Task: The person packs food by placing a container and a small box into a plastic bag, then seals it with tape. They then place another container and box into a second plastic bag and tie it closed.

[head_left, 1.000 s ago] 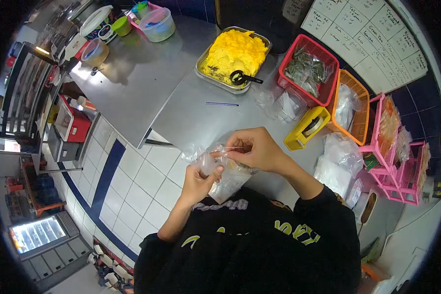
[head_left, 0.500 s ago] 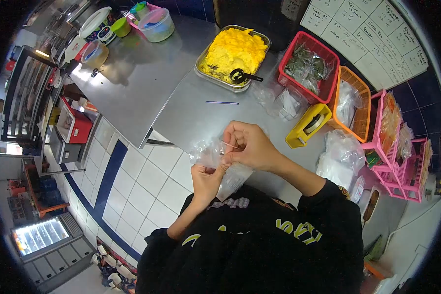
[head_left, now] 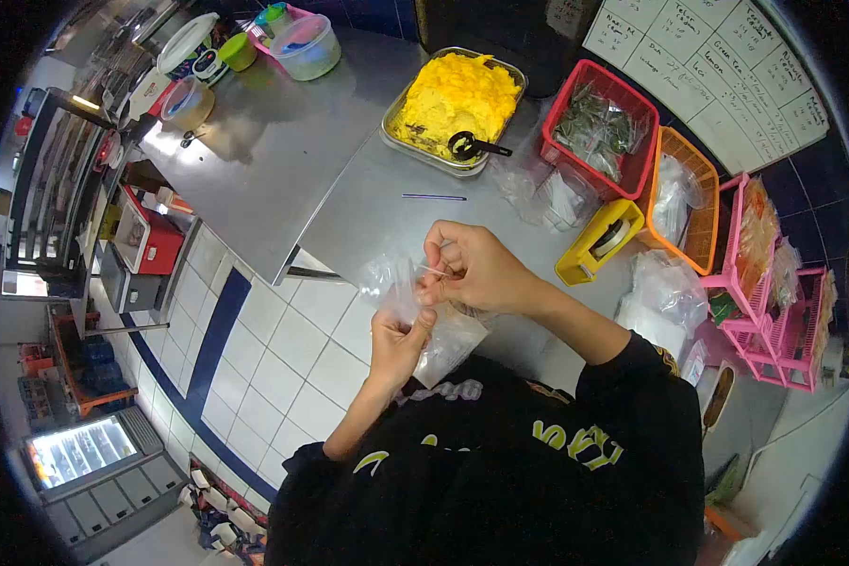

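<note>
A clear plastic bag with pale contents hangs between my hands in front of my body. My left hand is closed around its gathered neck, thumb pressed on the plastic. Close beside it on the right, my right hand pinches a thin pale band at the neck, its fingers curled. The bag's loose top flares out to the left of my fingers. On the steel table beyond my hands lies a thin dark stick. Behind it stands a metal tray of yellow food with a black spoon.
Right of the tray are a red basket of green-filled packets, an orange basket, a yellow tape dispenser, plastic bags and pink racks. Plastic tubs stand at the back left.
The right hand has moved slightly up and left at the bag's neck. The left hand's fingers have shifted a little, and more of the bag's body shows below. The view has shifted slightly.
</note>
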A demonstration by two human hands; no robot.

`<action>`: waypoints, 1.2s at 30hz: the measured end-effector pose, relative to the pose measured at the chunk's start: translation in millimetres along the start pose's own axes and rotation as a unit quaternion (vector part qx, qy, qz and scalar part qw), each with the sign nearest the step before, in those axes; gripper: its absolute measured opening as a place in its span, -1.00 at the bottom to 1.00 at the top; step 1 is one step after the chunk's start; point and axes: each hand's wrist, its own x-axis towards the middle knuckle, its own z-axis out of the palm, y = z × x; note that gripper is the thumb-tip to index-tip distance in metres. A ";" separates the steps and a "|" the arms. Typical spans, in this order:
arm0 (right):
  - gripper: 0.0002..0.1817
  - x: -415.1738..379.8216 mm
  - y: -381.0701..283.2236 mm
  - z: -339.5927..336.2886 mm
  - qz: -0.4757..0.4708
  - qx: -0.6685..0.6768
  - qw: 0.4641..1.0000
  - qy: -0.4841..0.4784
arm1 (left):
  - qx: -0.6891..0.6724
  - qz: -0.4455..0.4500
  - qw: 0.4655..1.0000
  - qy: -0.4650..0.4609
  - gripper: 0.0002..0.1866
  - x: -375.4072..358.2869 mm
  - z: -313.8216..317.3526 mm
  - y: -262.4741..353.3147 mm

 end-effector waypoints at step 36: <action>-0.80 2.2 -4.7 0.6 -0.052 -0.070 0.995 0.052 | -0.149 -0.032 0.985 -0.078 -0.72 9.6 -10.7 -3.9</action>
